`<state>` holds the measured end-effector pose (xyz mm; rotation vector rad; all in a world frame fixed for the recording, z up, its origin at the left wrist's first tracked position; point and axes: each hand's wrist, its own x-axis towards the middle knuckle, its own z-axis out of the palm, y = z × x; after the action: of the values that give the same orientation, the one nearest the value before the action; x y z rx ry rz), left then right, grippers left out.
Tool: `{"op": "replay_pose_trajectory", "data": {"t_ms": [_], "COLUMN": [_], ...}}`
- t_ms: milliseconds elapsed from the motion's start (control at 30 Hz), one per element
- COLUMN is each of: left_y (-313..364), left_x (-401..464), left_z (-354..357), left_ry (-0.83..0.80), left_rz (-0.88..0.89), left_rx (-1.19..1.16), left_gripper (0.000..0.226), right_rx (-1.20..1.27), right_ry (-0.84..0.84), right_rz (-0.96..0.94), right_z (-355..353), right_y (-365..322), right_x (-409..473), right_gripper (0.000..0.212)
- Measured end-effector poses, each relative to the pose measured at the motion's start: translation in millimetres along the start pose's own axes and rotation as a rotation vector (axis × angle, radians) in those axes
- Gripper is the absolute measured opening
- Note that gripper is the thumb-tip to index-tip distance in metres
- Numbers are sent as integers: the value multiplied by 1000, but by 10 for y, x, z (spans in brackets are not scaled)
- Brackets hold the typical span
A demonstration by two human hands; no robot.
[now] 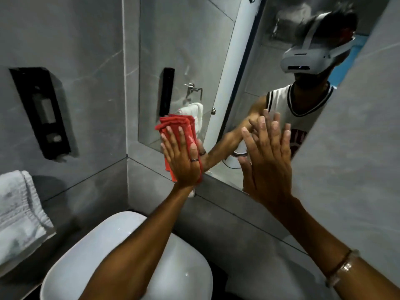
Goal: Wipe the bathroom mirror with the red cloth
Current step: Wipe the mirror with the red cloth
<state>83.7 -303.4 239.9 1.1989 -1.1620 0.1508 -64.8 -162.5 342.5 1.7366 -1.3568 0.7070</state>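
Red cloth (180,135) upright (L hand (183,161) flat).

Bare arms; ring (194,159) on left grip (184,161), bracelet (342,267) on right wrist.

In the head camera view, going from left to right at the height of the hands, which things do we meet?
Grey towel → black wall dispenser → left hand flat on the red cloth → right hand, open at the mirror.
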Motion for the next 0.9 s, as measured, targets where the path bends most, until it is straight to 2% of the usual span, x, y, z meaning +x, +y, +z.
{"op": "replay_pose_trajectory", "data": {"t_ms": [133, 267, 367, 467, 567, 667, 900], "left_y": [476, 1156, 1473, 1526, 1759, 2283, 3596], "left_x": [-476, -1047, -1217, -1172, -800, -114, 1812], "left_z": [49, 118, 108, 59, 27, -4, -129], "left_ry": [-21, -118, -166, -209, -259, -262, -135], "left_rz": [119, 199, 236, 246, 270, 320, 554], "left_rx": [-7, -88, -174, -196, -198, -190, -162], "left_gripper": [72, 85, 68, 64, 61, 62, 72], "right_rx": [-42, -156, -199, -220, -203, -163, -115], "right_ry": [-14, -11, -36, 2, 53, 113, 260], "right_rz": [21, 70, 114, 131, 169, 181, 143], "right_z": [-237, -536, -746, -959, -1104, -1246, -1551], "right_y": [289, 596, 787, 963, 1083, 1148, 1281], "right_x": [-132, -177, -151, -62, 147, 441, 1335], "right_gripper": [60, 63, 67, 68, 70, 70, 68]}}
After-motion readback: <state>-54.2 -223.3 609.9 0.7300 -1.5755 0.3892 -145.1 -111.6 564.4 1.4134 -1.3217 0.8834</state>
